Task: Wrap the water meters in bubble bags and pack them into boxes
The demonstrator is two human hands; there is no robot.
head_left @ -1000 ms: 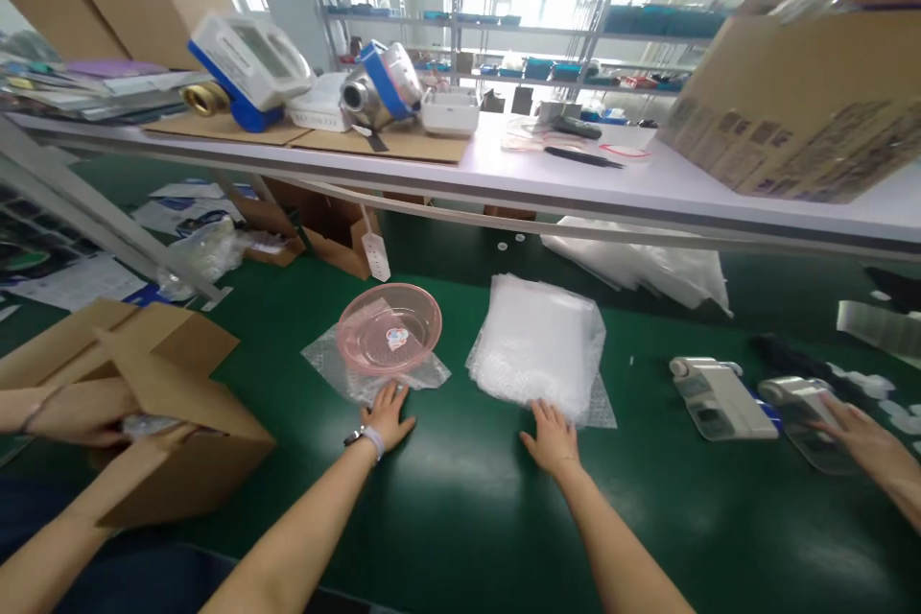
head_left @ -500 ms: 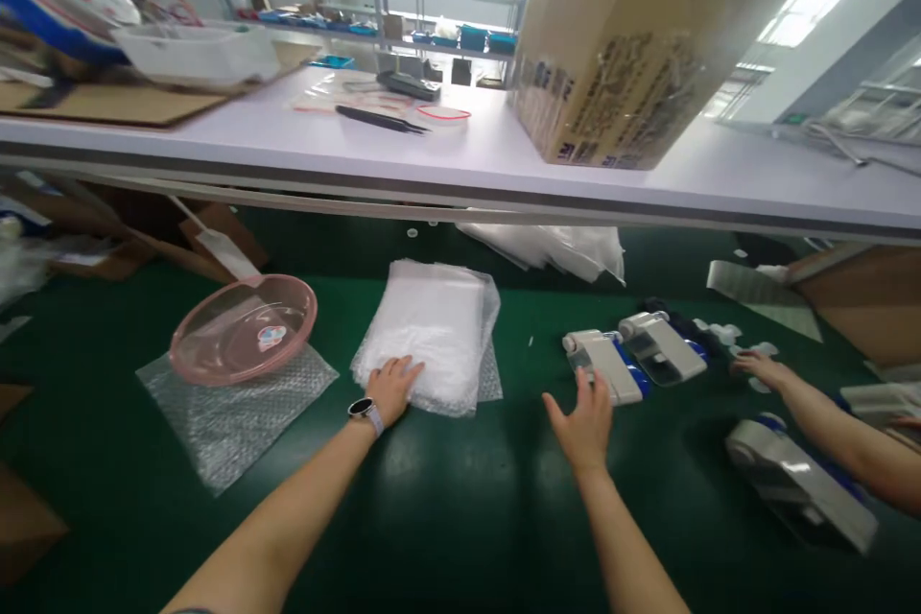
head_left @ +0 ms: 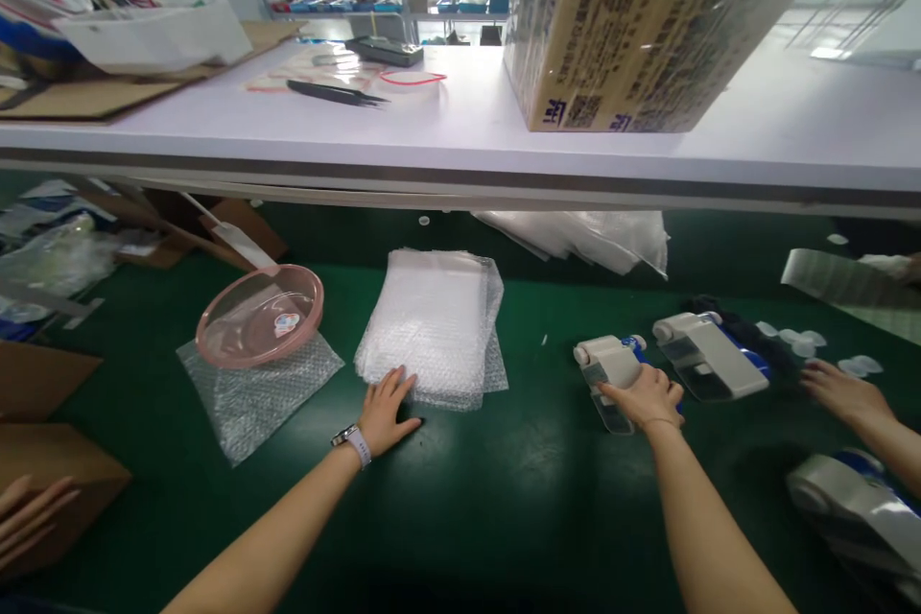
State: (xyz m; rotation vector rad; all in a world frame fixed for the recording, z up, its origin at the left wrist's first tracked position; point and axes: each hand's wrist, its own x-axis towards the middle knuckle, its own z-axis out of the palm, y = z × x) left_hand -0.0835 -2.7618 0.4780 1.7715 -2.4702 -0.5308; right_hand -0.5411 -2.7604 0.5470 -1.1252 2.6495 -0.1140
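My left hand (head_left: 387, 413) lies with fingers spread at the near edge of a stack of bubble wrap bags (head_left: 432, 321), its fingertips touching the plastic. Over to the right, my right hand (head_left: 649, 397) is closed around a white and blue plastic device (head_left: 608, 360) that has a grey see-through panel at its near left. The device rests on the green table, its right side partly covered by my fingers. Just beyond it lies a second device of the same look (head_left: 712, 360).
A pink basin (head_left: 260, 355) sits on a bubble wrap sheet (head_left: 248, 408). Another person's hand (head_left: 849, 395) is by white caps (head_left: 802, 342) at right; a third device (head_left: 856, 518) lies nearer. One more hand (head_left: 33, 520) shows at left. A shelf (head_left: 460, 129) holding a carton (head_left: 611, 48) overhangs the back.
My right hand has moved from open above the table onto the nearer device and closed round it. My left hand stays at the bag stack. The view has shifted; a hand appears at left.
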